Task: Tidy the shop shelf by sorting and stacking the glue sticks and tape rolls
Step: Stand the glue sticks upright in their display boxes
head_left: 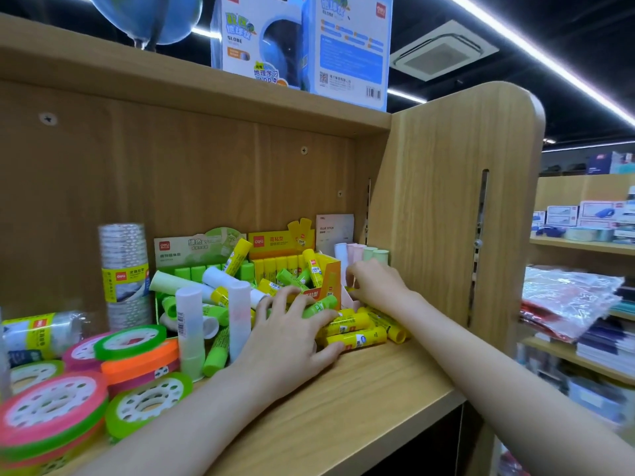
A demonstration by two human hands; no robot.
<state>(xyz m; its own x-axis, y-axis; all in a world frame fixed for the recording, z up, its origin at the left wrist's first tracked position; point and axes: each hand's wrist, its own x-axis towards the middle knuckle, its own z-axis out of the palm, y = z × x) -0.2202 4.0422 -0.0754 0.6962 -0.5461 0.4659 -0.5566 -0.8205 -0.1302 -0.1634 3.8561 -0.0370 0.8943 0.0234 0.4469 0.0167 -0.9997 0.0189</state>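
Observation:
Loose yellow glue sticks [357,333] and green ones [216,355] lie heaped on the wooden shelf [371,389]. My left hand [288,334] lies spread over the heap, fingers curled round a green glue stick [321,305]. My right hand [376,285] reaches into the white display box [335,231] at the back right, its fingers at the pastel glue sticks [364,254] standing there. Tall pastel sticks [189,331] stand in the middle. Coloured tape rolls [137,359] lie stacked at the left.
A yellow display box [281,245] and a green one [192,250] stand at the back with sticks in them. Wrapped stacks of clear tape [125,273] stand at the left. The shelf's side panel [446,207] closes the right. Globe boxes [302,46] sit on top.

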